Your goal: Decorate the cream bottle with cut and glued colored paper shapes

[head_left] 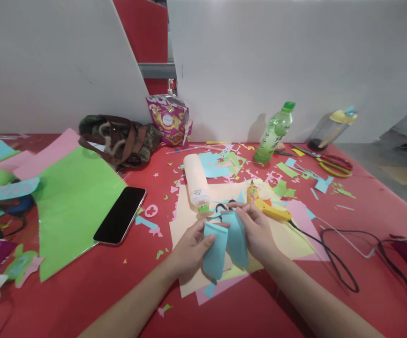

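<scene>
My left hand [192, 246] pinches a light blue paper piece [215, 256] with a folded strip along its top edge. A second blue paper piece [237, 244], rounded at the bottom, hangs from the closed fingers of my right hand [254, 225]. The two pieces are side by side over a stack of cream paper [189, 277]. Just beyond my fingers show dark curved loops [221, 207], partly hidden. A white bottle with a green cap [196, 180] lies in front of my hands. To the right rests a yellow glue gun [272, 210] with a black cord.
A black phone [120, 216] and green sheet [73, 202] lie left. Farther back are a camouflage bag [119, 141], purple snack bag [170, 119], green drink bottle [275, 134], red-yellow handled scissors [333, 165] and a clear tumbler [332, 131]. Paper scraps litter the red table [136, 286].
</scene>
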`<state>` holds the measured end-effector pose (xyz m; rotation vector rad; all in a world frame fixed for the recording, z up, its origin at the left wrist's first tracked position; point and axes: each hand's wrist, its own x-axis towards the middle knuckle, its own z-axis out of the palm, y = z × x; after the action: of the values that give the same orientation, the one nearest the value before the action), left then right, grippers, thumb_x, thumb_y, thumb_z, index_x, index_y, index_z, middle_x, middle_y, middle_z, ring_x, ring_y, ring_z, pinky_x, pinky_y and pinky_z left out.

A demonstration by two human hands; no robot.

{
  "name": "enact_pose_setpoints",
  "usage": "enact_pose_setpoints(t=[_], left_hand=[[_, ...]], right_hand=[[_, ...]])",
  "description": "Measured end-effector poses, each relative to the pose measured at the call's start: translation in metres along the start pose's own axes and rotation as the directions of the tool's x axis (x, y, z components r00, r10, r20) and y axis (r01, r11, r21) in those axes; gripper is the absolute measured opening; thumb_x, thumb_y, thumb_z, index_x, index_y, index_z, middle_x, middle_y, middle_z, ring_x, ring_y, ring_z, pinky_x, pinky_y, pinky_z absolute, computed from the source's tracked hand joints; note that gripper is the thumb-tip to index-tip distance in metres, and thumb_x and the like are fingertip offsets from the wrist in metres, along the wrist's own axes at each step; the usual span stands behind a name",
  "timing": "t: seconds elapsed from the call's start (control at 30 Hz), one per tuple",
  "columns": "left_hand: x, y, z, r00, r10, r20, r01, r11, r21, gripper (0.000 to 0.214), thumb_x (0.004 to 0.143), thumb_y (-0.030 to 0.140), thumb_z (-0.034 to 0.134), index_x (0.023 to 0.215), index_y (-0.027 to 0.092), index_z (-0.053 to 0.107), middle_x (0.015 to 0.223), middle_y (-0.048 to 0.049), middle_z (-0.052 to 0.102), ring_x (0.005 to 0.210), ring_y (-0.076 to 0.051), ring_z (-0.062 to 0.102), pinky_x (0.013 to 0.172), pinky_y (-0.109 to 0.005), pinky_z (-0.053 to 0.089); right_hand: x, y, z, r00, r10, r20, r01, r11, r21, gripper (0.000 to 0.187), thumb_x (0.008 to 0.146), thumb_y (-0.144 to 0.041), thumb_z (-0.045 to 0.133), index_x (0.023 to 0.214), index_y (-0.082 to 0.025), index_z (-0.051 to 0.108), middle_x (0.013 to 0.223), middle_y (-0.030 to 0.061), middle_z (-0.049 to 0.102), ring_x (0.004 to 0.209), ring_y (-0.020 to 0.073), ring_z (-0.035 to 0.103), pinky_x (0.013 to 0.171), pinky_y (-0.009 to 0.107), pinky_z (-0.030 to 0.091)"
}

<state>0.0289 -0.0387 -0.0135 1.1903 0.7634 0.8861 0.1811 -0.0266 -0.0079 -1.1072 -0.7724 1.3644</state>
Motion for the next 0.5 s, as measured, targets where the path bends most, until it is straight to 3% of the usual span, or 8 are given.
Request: enact_pose_setpoints(t=[0.17,0.27,0.37,0.5], left_hand=[[0.001,0.001,0.0,0.999,-0.015,-0.034,0.01,0.99,-0.141,0.043,0.07,0.044,0.057,0.101,0.014,0.052,0.09,-0.0131,0.067,0.085,-0.023,0.061,0.072,-0.032,0.047],[0.0,0.001,-0.001,0.998,-0.014,-0.063,0.001,0.979,-0.205,0.043,0.068,0.043,0.061,0.098,0.014,0.053,0.089,-0.0128,0.067,0.085,-0.023,0.061,0.073,-0.032,0.047],[-0.001,0.001,-0.003,0.995,-0.021,-0.093,-0.003,0.969,-0.245,0.04,0.067,0.042,0.062,0.094,0.014,0.054,0.088,-0.0121,0.067,0.084,-0.022,0.062,0.072,-0.031,0.047],[0.0,0.001,-0.005,0.994,-0.035,-0.105,0.01,0.974,-0.227,0.04,0.066,0.042,0.063,0.092,0.014,0.054,0.083,-0.0114,0.068,0.08,-0.021,0.063,0.071,-0.03,0.047]], right_hand=[[-0.004,-0.002,0.003,0.992,0.113,0.055,-0.122,0.972,0.201,0.026,0.064,-0.03,0.066,0.055,-0.018,0.046,0.085,-0.0007,0.063,0.076,0.016,0.06,0.066,0.028,0.044],[-0.006,-0.004,0.004,0.957,0.204,0.206,-0.261,0.918,0.3,0.02,0.064,-0.035,0.064,0.062,-0.019,0.052,0.082,0.0003,0.065,0.072,0.0167,0.06,0.066,0.03,0.045],[-0.009,-0.005,0.003,0.9,0.24,0.365,-0.354,0.89,0.287,0.02,0.065,-0.036,0.063,0.074,-0.019,0.06,0.074,0.0008,0.066,0.067,0.0158,0.06,0.066,0.029,0.045],[-0.013,-0.003,0.002,0.867,0.239,0.437,-0.376,0.889,0.26,0.026,0.064,-0.032,0.065,0.085,-0.018,0.062,0.081,0.0015,0.067,0.073,0.0143,0.06,0.069,0.025,0.045]])
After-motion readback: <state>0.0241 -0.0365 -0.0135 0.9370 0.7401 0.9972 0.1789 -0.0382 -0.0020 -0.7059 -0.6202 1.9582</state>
